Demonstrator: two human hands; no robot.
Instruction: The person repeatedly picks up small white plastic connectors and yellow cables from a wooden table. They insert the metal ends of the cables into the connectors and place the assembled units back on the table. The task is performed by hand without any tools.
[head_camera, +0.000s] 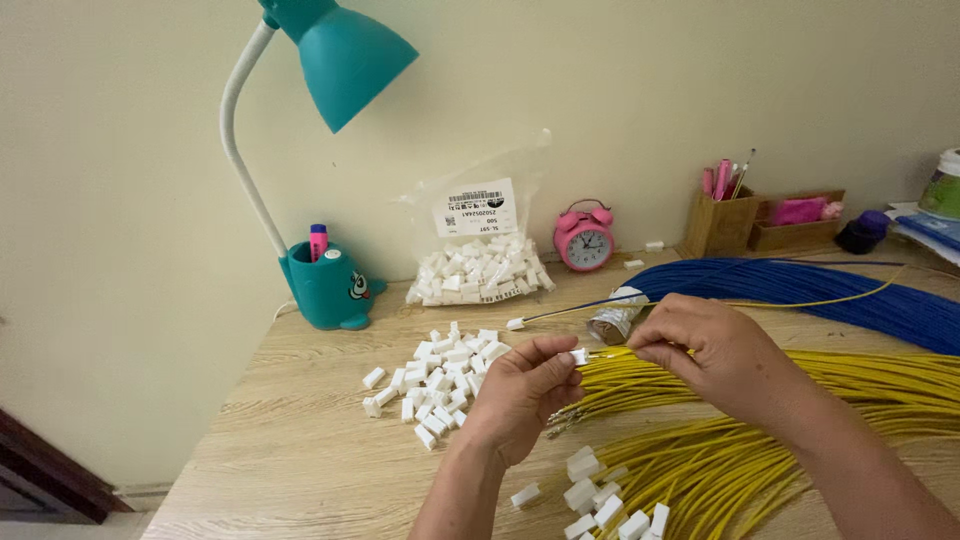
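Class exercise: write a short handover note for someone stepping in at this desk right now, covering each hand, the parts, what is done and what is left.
Left hand: pinches a white connector.
Right hand: holds a yellow wire at that connector.
Parts: loose connector pile by the left hand; yellow wire bundle to the right.
Done: fitted yellow wires lie at the near edge.
Left: most yellow wires look bare; a full connector bag waits behind.

Lamp (340, 50) top cut by upper edge. Blue wire bundle (850, 295) and yellow wire bundle (800, 400) run off right edge. Right hand (710, 355) hides wire end in its grip. White tub (943, 185) cropped at right.
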